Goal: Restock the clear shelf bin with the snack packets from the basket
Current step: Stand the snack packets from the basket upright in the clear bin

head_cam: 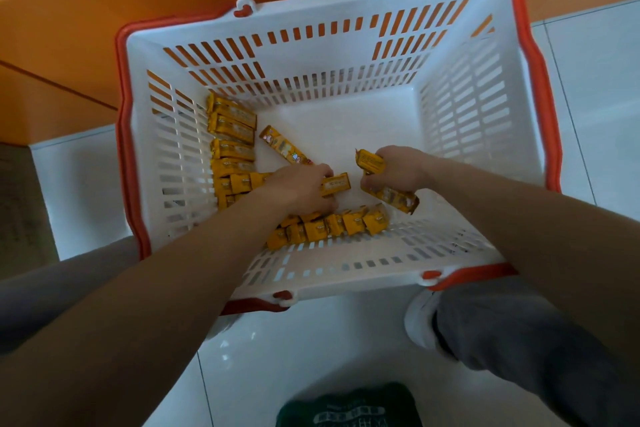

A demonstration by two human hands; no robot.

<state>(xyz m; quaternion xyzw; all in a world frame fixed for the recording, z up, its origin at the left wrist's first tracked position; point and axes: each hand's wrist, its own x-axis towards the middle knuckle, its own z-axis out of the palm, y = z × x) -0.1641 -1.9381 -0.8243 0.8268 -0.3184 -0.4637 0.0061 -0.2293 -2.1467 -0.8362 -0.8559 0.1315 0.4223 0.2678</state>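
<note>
Right hand (394, 166) is clutching a packet bundle (398, 199) lying 11-to-5 o'clock, left hand (304, 185) is gripping one packet (337, 183) pointing 3 o'clock.

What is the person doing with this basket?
A person is reaching into the white basket on the floor. The right grip holds several yellow snack packets; the left grip closes on another packet on the basket bottom. More packets lie along the left and near walls. No shelf bin is visible.
</note>
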